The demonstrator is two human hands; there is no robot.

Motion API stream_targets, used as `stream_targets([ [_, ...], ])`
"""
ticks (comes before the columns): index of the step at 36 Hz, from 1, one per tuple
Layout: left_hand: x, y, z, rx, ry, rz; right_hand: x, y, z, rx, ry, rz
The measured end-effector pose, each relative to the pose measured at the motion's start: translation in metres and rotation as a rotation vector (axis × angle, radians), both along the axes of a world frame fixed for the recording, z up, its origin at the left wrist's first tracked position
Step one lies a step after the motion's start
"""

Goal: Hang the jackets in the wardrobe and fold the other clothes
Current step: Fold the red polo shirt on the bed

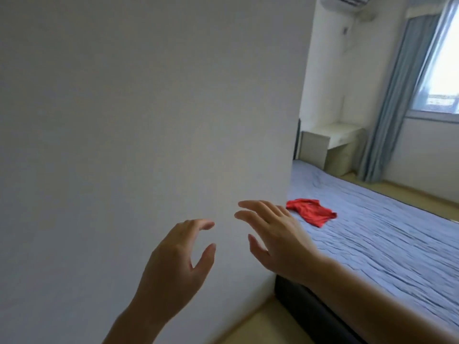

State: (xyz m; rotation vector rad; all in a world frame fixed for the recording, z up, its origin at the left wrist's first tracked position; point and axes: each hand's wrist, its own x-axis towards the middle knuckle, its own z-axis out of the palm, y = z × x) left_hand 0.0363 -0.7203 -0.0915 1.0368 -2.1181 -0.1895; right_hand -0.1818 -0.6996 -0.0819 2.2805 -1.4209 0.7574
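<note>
On the bed: 1 red garment (310, 214) lies crumpled on the blue-grey cover of the bed (385, 232), close to the side where the white surface ends, and it is apart from both your hands.
Your left hand (173, 264): it is raised in front of the white surface (149, 108), with the fingers loosely bent and spread away from the thumb; it holds nothing.
Your right hand (275, 239): it is just beside the left one and a little higher, with the fingers stretched and apart; it also holds nothing. The red garment shows just behind its knuckles.
Between the hands: your 2 hands are near each other but do not touch.
White surface: it fills the left and middle of the view. You cannot tell if it is a wall or the side of a wardrobe, or if your fingertips touch it.
Bed base: it is dark and stands on a pale floor (260, 326).
Far corner: 1 small white desk (330, 137) stands beside a blue curtain (397, 95), next to a bright window (442, 70), under an air conditioner (347, 2).
</note>
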Motion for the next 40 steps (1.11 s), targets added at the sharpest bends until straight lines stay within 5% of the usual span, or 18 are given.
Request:
stream_targets([
  [10, -0.204, -0.177, -0.043, 0.162, 0.071, -0.334, -0.192, -0.077, -0.057, 0.154, -0.121, -0.509],
  [22, -0.399, -0.257, -0.084, 0.264, 0.027, -0.592, -0.330, -0.107, -0.110, 0.220, -0.229, -0.723],
  [32, -0.575, -0.347, -0.175, 0.410, -0.392, -0.495, -0.494, -0.183, -0.199, 0.474, -0.403, -0.855],
  [40, -0.703, -0.430, -0.279, 0.660, -0.729, -0.322, -0.652, -0.272, -0.290, 1.005, -0.403, -0.955],
])
